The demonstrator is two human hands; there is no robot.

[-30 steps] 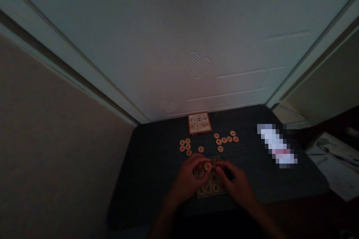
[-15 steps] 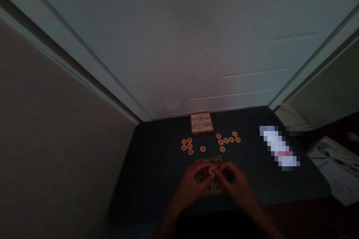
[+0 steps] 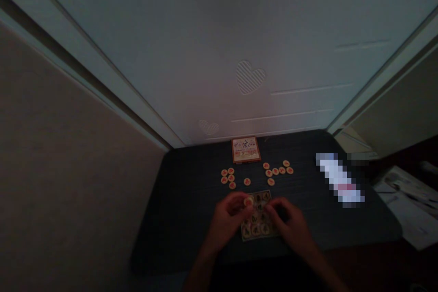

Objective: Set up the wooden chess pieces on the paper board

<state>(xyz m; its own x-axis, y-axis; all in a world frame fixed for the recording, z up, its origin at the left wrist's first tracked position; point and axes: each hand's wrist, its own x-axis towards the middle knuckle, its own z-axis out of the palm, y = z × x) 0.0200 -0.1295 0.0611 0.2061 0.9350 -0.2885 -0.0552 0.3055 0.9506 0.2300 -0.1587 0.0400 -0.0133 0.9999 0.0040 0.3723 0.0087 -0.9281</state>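
Dark desk under dim light: your left hand pinches a round wooden disc between closed fingers above the printed board; your right hand curls at its edge, grip unclear. A fumble could scatter the seated discs.

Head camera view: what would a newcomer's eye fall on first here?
The left hand and right hand come first, near the front of the dark table, with the left hand's fingers seeming to pinch a round cream game piece above a small printed board. Beyond them lie a left cluster of red-marked pieces and a right cluster, below a small square printed box. To the right, a bright pixelated object stands out.
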